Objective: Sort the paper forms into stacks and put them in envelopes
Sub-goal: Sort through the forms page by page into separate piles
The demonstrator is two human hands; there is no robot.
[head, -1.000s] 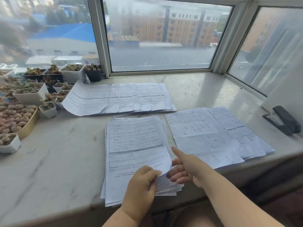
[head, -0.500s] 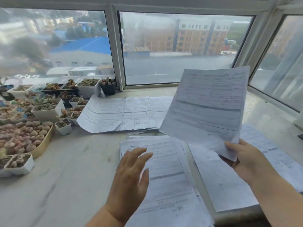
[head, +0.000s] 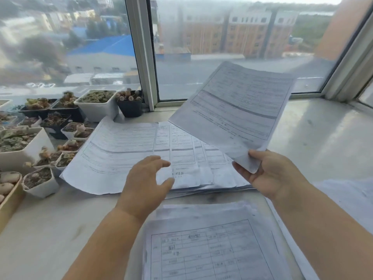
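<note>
Head view: right hand (head: 270, 174) still pinches the lifted form (head: 236, 112), now over the fanned stack (head: 125, 146); left hand (head: 147, 178) spread, reaching forward.

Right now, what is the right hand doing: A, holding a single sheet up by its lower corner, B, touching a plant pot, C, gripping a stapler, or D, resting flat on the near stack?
A: the right hand pinches the lower corner of a lifted sheet above the fanned forms.

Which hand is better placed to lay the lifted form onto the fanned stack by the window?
Right. The right hand already pinches the lifted form by its lower corner, directly above the fanned stack. The left hand hovers open and holds nothing.
</note>
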